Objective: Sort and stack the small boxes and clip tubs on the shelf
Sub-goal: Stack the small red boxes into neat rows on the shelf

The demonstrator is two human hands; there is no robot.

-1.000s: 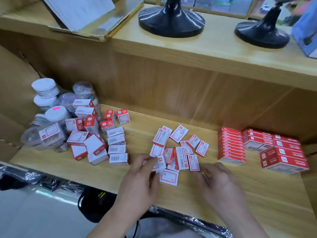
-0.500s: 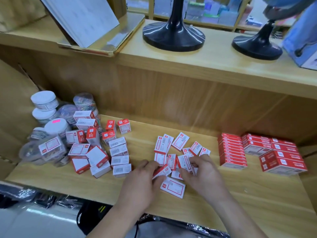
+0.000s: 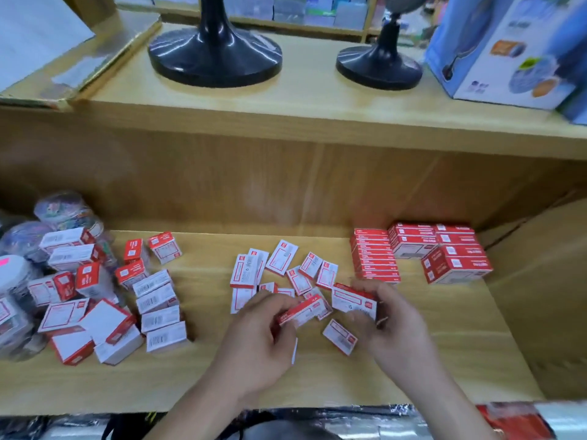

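Several flat red-and-white small boxes (image 3: 281, 257) lie scattered mid-shelf. My left hand (image 3: 257, 341) pinches one such box (image 3: 301, 311), lifted and tilted. In my right hand (image 3: 392, 328) is a second box (image 3: 352, 300), raised just above the pile. One more box (image 3: 339, 336) lies flat between my hands. To the left is a loose heap of thicker boxes (image 3: 95, 300). Clear clip tubs (image 3: 66, 209) with white lids stand at the far left. Neat red stacks (image 3: 374, 254) stand at the right.
The wooden shelf (image 3: 444, 344) has a back wall and a right side panel. On the upper shelf stand two black round bases (image 3: 214, 49) and a blue carton (image 3: 505, 49). Plastic-wrapped goods lie below the shelf's front edge.
Both hands reached into the scattered pile and each lifted a small box. The camera view moved closer and tilted up.
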